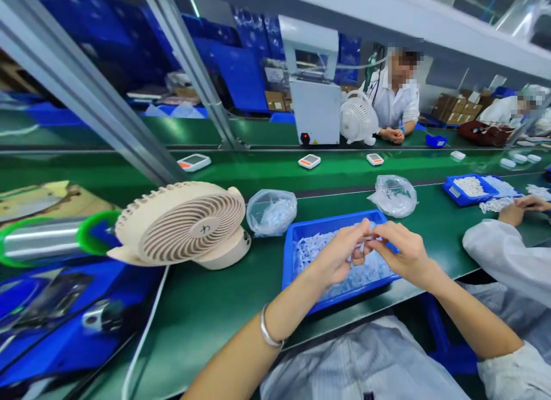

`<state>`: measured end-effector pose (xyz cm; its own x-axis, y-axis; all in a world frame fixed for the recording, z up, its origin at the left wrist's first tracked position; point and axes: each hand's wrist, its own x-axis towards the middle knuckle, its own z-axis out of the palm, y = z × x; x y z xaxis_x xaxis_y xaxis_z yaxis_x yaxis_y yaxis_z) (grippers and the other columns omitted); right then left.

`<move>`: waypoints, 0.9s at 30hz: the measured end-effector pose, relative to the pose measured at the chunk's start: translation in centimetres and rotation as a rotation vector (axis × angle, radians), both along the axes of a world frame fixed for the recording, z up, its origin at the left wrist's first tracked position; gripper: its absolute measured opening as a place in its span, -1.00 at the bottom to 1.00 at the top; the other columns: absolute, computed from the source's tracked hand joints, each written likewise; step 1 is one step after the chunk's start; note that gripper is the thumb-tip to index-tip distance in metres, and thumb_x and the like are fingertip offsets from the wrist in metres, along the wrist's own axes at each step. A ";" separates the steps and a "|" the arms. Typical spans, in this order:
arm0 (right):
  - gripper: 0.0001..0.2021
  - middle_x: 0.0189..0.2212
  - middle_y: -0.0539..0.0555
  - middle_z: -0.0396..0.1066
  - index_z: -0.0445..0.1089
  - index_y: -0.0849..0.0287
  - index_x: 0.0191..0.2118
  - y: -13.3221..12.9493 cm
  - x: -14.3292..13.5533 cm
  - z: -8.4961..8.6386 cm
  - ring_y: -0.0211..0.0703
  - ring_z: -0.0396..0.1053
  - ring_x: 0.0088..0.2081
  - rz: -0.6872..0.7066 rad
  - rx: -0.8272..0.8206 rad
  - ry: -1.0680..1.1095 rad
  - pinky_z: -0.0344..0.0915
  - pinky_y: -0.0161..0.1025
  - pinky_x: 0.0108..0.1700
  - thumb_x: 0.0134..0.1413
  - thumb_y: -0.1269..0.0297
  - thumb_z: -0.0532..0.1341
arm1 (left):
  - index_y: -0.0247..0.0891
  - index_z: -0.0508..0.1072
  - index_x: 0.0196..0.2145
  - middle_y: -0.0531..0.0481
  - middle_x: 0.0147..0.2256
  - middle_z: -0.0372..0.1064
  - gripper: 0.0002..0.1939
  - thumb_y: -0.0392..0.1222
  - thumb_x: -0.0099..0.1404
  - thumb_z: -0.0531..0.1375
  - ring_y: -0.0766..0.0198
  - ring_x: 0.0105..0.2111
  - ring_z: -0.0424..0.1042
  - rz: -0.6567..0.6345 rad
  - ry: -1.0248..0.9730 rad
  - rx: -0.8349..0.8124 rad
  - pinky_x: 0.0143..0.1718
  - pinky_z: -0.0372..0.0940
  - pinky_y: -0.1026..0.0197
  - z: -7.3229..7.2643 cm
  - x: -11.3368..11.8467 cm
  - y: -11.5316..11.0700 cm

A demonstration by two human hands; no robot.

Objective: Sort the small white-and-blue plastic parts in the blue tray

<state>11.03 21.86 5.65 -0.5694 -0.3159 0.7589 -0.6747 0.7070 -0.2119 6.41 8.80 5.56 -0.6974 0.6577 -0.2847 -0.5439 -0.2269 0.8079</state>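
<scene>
**While both hands meet over blue tray: small white part pinched between them**

Left hand (333, 256), silver bangle at wrist, fingers pressed together on small white plastic part (360, 246). Right hand (402, 253) pinching same part from other side, fingertips touching left's. Part held just above shallow blue plastic tray (293, 256) heaped with similar white pieces, on green table (206, 302) at near edge. Beige round desk fan (183, 225) left of tray, tilted back. Clear plastic bag of white pieces (271, 212) between fan and tray; second knotted clear bag (394, 195) beyond tray's far right corner. Neighbouring person's white sleeve (508, 259) at right, beside smaller blue tray (469, 189). White-and-orange devices (309, 160) spaced along far green belt.
</scene>
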 end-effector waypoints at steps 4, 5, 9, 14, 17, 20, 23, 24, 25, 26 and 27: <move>-0.96 -0.54 0.00 0.32 0.26 0.20 -0.33 -0.6 -3.1 0.0 -0.33 0.24 -0.53 -0.009 -0.031 -0.080 0.22 -0.33 -0.44 0.05 0.37 0.09 | -0.37 0.20 -0.65 0.12 -0.72 0.05 -0.72 -0.29 0.19 0.04 0.60 -0.77 -0.08 0.127 -0.232 0.083 -0.79 -0.14 0.52 -1.1 -2.3 -3.1; -0.94 -0.55 0.00 0.31 0.27 0.21 -0.34 -0.5 -4.0 -0.2 -0.33 0.23 -0.53 -0.023 -0.034 -0.104 0.22 -0.32 -0.44 0.06 0.37 0.09 | -0.36 0.18 -0.66 0.12 -0.71 0.04 -0.69 -0.27 0.23 -0.01 0.59 -0.77 -0.07 0.191 -0.302 0.116 -0.79 -0.11 0.52 -1.3 -2.8 -4.1; -0.88 -0.54 0.02 0.33 0.32 0.23 -0.37 0.1 -7.2 -2.1 -0.30 0.26 -0.50 -0.034 0.130 -0.362 0.21 -0.31 -0.42 0.07 0.37 0.05 | -0.34 0.13 -0.69 0.07 -0.68 0.06 -0.60 -0.27 0.29 -0.15 0.55 -0.75 0.03 0.406 -0.447 0.173 -0.77 0.05 0.49 -2.1 -4.0 -7.6; -0.80 -0.54 0.05 0.36 0.36 0.24 -0.34 -0.2 -9.7 -5.8 -0.28 0.29 -0.49 -0.033 0.603 -0.746 0.12 -0.34 -0.47 0.01 0.51 0.01 | -0.38 0.25 -0.60 0.03 -0.63 0.14 -0.70 -0.35 0.24 -0.11 0.53 -0.72 0.10 0.461 -0.453 0.134 -0.75 0.10 0.48 -2.7 -4.4 -8.7; -0.79 -0.54 0.12 0.36 0.35 0.29 -0.36 -0.5 -10.0 -7.0 -0.28 0.26 -0.55 -0.047 0.669 -0.772 0.05 -0.32 -0.52 -0.01 0.57 -0.01 | -0.39 0.30 -0.56 0.03 -0.64 0.18 -0.76 -0.37 0.20 -0.06 0.54 -0.74 0.07 0.434 -0.408 0.107 -0.76 0.05 0.49 -2.9 -4.3 -8.3; -0.81 -0.53 0.15 0.35 0.33 0.31 -0.38 -0.4 -9.9 -7.2 -0.25 0.26 -0.53 -0.039 0.676 -0.765 0.04 -0.31 -0.50 0.00 0.56 -0.01 | -0.39 0.32 -0.55 0.05 -0.64 0.21 -0.84 -0.34 0.15 0.02 0.57 -0.75 0.02 0.423 -0.359 0.081 -0.75 0.01 0.48 -3.0 -4.1 -7.9; -0.82 -0.54 0.10 0.33 0.31 0.28 -0.41 -0.2 -9.7 -6.9 -0.27 0.25 -0.52 -0.021 0.647 -0.750 0.06 -0.32 -0.47 0.03 0.54 -0.02 | -0.40 0.35 -0.52 0.06 -0.63 0.21 -0.89 -0.30 0.09 0.10 0.56 -0.73 0.02 0.427 -0.314 0.028 -0.74 -0.02 0.47 -3.2 -3.7 -7.2; -0.82 -0.54 0.09 0.32 0.30 0.28 -0.41 -0.1 -9.7 -6.7 -0.27 0.25 -0.51 -0.018 0.637 -0.746 0.07 -0.32 -0.45 0.05 0.54 -0.02 | -0.40 0.36 -0.51 0.06 -0.62 0.22 -0.90 -0.29 0.08 0.11 0.55 -0.72 0.03 0.421 -0.303 0.001 -0.74 -0.03 0.46 -3.3 -3.6 -6.9; -0.81 -0.54 0.08 0.32 0.29 0.27 -0.42 -0.1 -9.6 -6.5 -0.28 0.25 -0.49 -0.013 0.619 -0.738 0.09 -0.33 -0.43 0.07 0.52 -0.03 | -0.41 0.37 -0.50 0.05 -0.63 0.22 -0.90 -0.29 0.07 0.12 0.55 -0.71 0.04 0.409 -0.294 -0.028 -0.73 -0.04 0.45 -3.4 -3.4 -6.6; -0.81 -0.53 0.07 0.31 0.28 0.27 -0.42 -0.2 -9.4 -6.3 -0.28 0.25 -0.48 0.000 0.587 -0.724 0.10 -0.33 -0.41 0.08 0.51 -0.04 | -0.41 0.38 -0.50 0.05 -0.63 0.22 -0.90 -0.29 0.06 0.13 0.54 -0.70 0.05 0.392 -0.286 -0.061 -0.72 -0.04 0.45 -3.6 -3.3 -6.3; -0.82 -0.52 0.07 0.30 0.28 0.27 -0.42 -0.3 -9.2 -6.0 -0.28 0.25 -0.46 0.026 0.537 -0.703 0.12 -0.33 -0.39 0.10 0.49 -0.04 | -0.41 0.39 -0.49 0.05 -0.63 0.22 -0.89 -0.28 0.05 0.13 0.53 -0.70 0.06 0.372 -0.275 -0.094 -0.72 -0.04 0.44 -3.7 -3.3 -5.9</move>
